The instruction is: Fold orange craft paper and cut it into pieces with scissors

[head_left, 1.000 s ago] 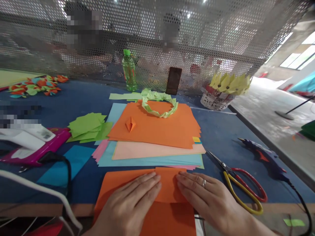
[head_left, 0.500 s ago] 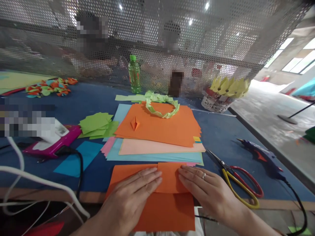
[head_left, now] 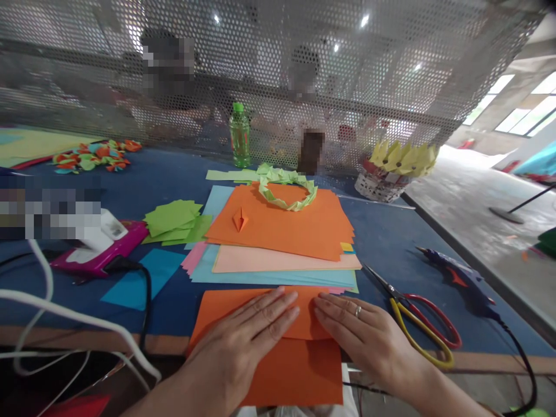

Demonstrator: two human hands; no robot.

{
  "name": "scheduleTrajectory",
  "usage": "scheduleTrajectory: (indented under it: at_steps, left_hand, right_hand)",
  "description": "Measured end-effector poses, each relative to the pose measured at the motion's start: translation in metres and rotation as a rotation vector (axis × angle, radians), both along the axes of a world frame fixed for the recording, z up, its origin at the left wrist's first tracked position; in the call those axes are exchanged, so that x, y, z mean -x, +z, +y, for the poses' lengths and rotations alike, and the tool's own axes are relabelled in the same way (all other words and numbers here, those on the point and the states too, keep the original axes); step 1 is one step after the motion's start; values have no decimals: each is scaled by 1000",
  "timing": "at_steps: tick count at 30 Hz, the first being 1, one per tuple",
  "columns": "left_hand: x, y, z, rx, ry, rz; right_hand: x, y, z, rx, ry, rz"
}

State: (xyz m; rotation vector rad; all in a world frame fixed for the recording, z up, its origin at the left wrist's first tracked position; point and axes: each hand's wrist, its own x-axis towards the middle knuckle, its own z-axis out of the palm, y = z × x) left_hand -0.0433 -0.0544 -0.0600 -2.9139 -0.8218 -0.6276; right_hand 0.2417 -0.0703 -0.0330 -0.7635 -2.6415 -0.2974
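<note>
Flat on an orange paper sheet [head_left: 299, 373] at the table's front edge lie both of my hands. A smaller orange piece or folded flap covers its upper right part; which of the two, I cannot tell. My left hand [head_left: 245, 336] presses on the paper with fingers stretched out. My right hand [head_left: 362, 327], a ring on one finger, rests its fingertips on the flap's right side. Just beyond is a stack of orange sheets [head_left: 286, 229] on pink and light blue paper, bearing a small folded orange piece [head_left: 240, 220] and a pale green paper ring [head_left: 289, 202].
Scissors [head_left: 412, 315] and a glue gun [head_left: 460, 278] lie at the right. Green papers [head_left: 174, 220], a blue sheet [head_left: 145, 281] and a magenta device [head_left: 99, 249] with cords are left. Behind stand a green bottle [head_left: 240, 139], a basket [head_left: 380, 182] and a perforated screen [head_left: 260, 58].
My left hand has slid slightly right across the orange paper, onto the flap's left edge. My right hand stays in place. The view has shifted a little.
</note>
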Motion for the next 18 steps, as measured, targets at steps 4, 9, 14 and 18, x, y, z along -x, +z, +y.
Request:
scheduleTrajectory:
  at_steps: [4,9,14,18]
  left_hand:
    - [0,-5,2,-29,-43,49]
    - [1,-9,5,-98,-86,-23]
    - [-3,-8,0,-207,-50,4]
    - [-10,-11,-4,-300,-12,-81]
  right_hand:
    - [0,-2,1,43,-20,22]
    - [1,2,2,66,-56,69]
    - [1,4,2,44,-24,6]
    - [1,2,1,19,-15,-8]
